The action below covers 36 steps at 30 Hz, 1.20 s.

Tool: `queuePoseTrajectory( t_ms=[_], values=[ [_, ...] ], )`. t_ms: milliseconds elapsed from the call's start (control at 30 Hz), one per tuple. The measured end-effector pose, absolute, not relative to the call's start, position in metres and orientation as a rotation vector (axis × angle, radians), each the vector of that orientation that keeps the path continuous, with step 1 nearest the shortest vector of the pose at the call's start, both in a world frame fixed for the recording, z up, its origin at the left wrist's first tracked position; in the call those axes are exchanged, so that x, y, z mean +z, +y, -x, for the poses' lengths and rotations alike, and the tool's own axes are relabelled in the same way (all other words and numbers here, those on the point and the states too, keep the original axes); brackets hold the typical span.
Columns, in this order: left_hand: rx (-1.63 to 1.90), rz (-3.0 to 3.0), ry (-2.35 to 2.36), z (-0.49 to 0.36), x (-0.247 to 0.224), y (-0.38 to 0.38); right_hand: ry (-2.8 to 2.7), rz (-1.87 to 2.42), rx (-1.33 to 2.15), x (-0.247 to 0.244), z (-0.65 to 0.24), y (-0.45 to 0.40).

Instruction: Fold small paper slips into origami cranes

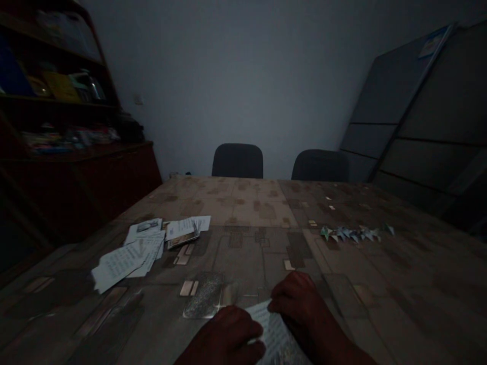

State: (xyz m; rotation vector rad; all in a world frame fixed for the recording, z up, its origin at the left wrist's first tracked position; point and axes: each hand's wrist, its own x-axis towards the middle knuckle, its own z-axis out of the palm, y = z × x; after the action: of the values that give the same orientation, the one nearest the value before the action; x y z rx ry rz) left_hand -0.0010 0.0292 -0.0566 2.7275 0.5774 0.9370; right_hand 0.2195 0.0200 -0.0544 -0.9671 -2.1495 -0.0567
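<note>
A sheet of printed paper [274, 332] lies on the table close to me, between my two hands. My left hand [230, 334] is at its left edge, with curled fingers pressing on the paper. My right hand [299, 301] grips the paper's upper right edge, its fingers bent and closed. The lower part of the sheet runs out of view at the bottom. Just beyond my left hand, a shiny speckled rectangle [203, 296] shows on the table; whether it is an object or part of the cloth's pattern, I cannot tell.
A loose pile of printed sheets [124, 261] and a stack of cards or papers [182, 230] lie at the left. Several small folded paper pieces [350, 233] stand in a row at the right. Two chairs [238, 161] are behind the patterned table [243, 203]; a shelf cabinet [76, 167] stands left.
</note>
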Motion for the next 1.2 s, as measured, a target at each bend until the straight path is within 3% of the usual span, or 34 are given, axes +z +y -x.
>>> queuePoseTrajectory(
  t_ms=[400, 467, 500, 667, 833, 933, 1200],
  values=[
    [0.898, -2.834, 0.69, 0.008, -0.055, 0.026, -2.57, 1.068, -0.064, -0.04, -0.224, -0.001],
    [1.172, -2.942, 0.585, 0.013, -0.067, 0.027, -2.605, 1.135, -0.048, -0.038, -0.225, -0.002],
    [1.266, -2.969, 0.608, 0.016, -0.073, 0.029, -2.62, 1.171, -0.02, -0.036, -0.226, -0.003],
    [1.063, -3.099, 0.621, 0.03, -0.091, 0.035, -2.667, 1.259, 0.307, -0.023, -0.231, -0.003],
    [0.885, -3.137, 0.621, 0.028, -0.068, 0.036, -2.649, 1.251, 0.345, -0.027, -0.232, -0.005],
    [1.151, -3.065, 0.674, 0.018, -0.049, 0.031, -2.656, 1.254, 0.29, -0.034, -0.232, -0.005],
    [1.177, -3.091, 0.589, -0.001, -0.045, 0.023, -2.603, 1.326, 0.311, -0.036, -0.224, -0.006]
  ],
)
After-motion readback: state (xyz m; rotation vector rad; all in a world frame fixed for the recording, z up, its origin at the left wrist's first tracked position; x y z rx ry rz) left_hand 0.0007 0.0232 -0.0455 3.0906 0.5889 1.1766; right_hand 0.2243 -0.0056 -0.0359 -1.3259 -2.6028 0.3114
